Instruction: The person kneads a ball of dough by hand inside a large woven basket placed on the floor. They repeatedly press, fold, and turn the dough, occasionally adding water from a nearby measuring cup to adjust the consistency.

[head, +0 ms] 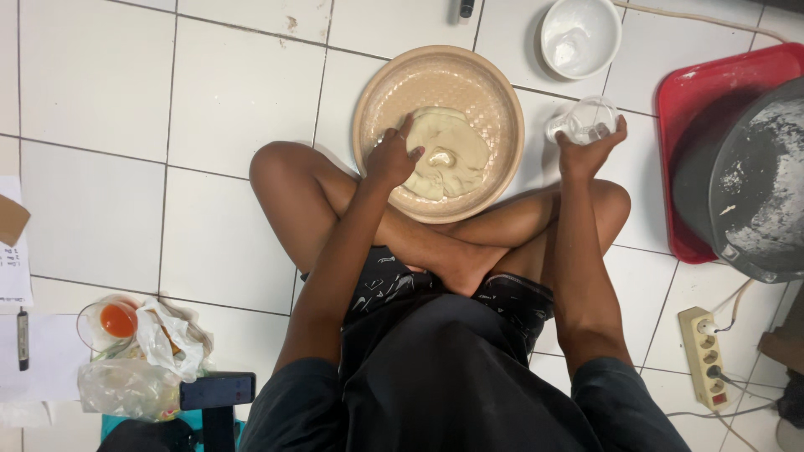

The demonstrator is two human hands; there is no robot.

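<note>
The dough (448, 151) lies in the beige bowl (377, 100) at the top centre of the frame, pale, wet and glossy; judge it soft, sticky and heavy, best scooped from underneath at its edge. Your left hand (392, 155) presses into it, fingers curled on the mass. Your right hand (590, 151) is clamped around a clear plastic cup (586, 120), light and easily crushed, just right of the bowl on the tiled floor (226, 100).

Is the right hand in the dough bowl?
No, the right hand holds a clear cup beside the bowl; the left hand presses the dough.
</note>
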